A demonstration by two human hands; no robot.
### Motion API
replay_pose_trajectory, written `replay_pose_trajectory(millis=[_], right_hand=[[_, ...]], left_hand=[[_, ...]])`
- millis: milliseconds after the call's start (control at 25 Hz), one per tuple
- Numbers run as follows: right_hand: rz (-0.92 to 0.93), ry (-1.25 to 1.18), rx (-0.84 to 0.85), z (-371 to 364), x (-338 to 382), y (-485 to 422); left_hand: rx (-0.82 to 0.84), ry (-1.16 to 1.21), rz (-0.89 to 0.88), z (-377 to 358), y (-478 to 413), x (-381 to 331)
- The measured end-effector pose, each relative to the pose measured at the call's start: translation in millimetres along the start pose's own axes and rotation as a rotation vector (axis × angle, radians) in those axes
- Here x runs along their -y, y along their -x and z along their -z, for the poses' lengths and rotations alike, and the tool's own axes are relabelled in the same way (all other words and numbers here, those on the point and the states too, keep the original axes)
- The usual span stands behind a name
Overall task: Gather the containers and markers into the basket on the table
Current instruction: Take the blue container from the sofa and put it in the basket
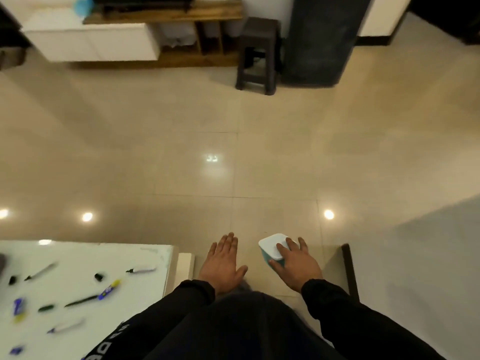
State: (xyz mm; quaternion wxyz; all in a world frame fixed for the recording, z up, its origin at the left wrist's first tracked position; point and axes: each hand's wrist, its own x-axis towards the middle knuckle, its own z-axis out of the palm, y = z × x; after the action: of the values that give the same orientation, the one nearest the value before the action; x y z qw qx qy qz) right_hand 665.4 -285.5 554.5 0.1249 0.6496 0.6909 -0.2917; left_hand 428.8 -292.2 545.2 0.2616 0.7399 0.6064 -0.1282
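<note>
Two bare hands, the left hand and right hand, emerge from long black sleeves; white block lettering marks the black clothing.

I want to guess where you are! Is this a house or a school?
Most likely a living room at home. There is a shiny tiled floor, a low wooden shelf unit by the wall, a small dark stool, and a white table with markers scattered on it.
</note>
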Motion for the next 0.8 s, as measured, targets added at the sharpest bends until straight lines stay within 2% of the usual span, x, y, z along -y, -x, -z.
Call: replay_pose_trajectory(millis=[280,360,560,800], right_hand=[[0.265,0.225,0.143,83,98,-192],[0.329,0.283,0.197,110,144,-240],[0.521,0.367,0.196,172,275,-346],[0.751,0.501,0.244,205,436,-480]], left_hand=[[-0.072,0.232,0.286,60,-97,108],[-0.095,0.289,0.338,90,-121,149],[-0.211,0.352,0.481,167,-166,258],[-0.245,0.465,0.748,202,-201,390]])
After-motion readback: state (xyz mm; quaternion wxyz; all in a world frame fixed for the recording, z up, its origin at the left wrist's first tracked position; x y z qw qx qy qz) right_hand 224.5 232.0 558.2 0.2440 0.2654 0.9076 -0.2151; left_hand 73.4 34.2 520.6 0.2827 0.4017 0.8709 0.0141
